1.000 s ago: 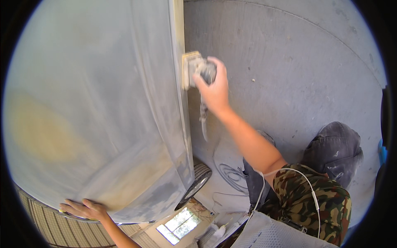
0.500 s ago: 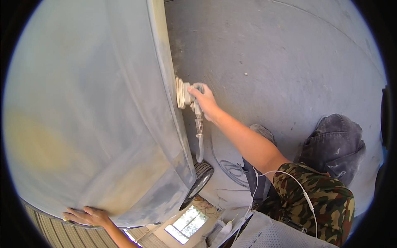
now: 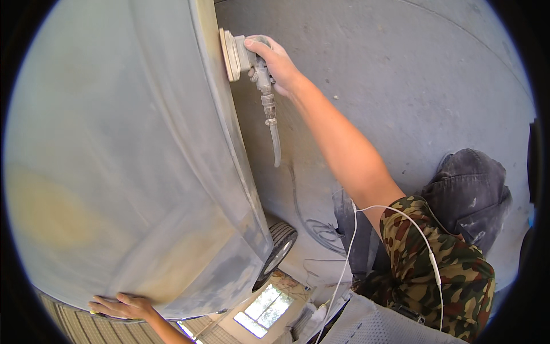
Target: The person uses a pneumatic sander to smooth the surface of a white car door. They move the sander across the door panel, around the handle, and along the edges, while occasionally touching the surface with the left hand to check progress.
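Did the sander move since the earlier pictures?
Yes, the sander has moved away from the wheel, toward the top of the picture.

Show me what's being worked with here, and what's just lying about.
In use:
dusty, pale grey, flat-padded sander, in the right hand
flexible grey hose, hanging from it
grey, yellow-patched vehicle body, under the left hand

Lying about:
small pale chip on the grey floor
grey coiled hose there, though it may feed the sander
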The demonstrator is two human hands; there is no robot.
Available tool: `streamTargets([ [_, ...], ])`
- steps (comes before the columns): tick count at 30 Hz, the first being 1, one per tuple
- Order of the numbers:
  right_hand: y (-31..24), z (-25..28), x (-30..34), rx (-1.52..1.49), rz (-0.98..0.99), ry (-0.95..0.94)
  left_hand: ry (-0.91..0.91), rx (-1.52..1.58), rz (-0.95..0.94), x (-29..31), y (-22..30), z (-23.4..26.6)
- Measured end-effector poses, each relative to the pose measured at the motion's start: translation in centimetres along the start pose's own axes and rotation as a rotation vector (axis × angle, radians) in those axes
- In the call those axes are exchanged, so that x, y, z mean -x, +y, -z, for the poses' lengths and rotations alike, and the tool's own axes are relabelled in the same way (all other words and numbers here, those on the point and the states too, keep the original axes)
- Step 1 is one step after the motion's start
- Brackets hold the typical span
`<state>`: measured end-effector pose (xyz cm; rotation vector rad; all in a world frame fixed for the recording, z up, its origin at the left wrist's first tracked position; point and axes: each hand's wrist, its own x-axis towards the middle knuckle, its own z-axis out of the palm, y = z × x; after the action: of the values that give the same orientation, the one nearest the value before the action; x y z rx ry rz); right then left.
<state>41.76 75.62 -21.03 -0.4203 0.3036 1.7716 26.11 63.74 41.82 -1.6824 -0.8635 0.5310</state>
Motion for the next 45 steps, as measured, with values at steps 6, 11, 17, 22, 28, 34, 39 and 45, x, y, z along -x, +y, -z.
streamTargets([
  [6, 8.1, 3.2, 5.2, -0.071, -0.443, -0.087, -0.012, 0.004, -0.002, -0.3, 0.6, 0.2],
  [11, 6.1, 0.6, 5.6, -0.117, -0.82, -0.036, -0.028, -0.012, 0.018, -12.2, 0.6, -0.5],
  [17, -11.2, -9.2, -8.2, -0.104, -0.704, 0.14, -0.027, 0.004, -0.001, -37.7, 0.4, -3.2],
  [22, -32.1, -16.0, -27.7, -0.037, -0.09, 0.166, 0.004, 0.082, 0.004, -56.7, 0.9, -8.7],
  [28, -41.9, -19.5, -33.7, 0.037, 0.135, 0.291, 0.038, 0.161, 0.021, -66.7, 2.3, -12.6],
  [34, -29.1, -19.9, -23.7, 0.056, -0.249, 0.495, 0.005, 0.109, 0.024, -63.8, 2.8, -12.7],
  [39, -20.9, -17.7, -16.1, -0.144, -0.689, 0.548, -0.012, 0.089, 0.01, -57.2, 3.0, -11.6],
  [45, -23.6, -16.2, -20.2, 0.057, -0.237, 0.432, -0.014, 0.082, 0.047, -50.8, 3.6, -9.8],
])
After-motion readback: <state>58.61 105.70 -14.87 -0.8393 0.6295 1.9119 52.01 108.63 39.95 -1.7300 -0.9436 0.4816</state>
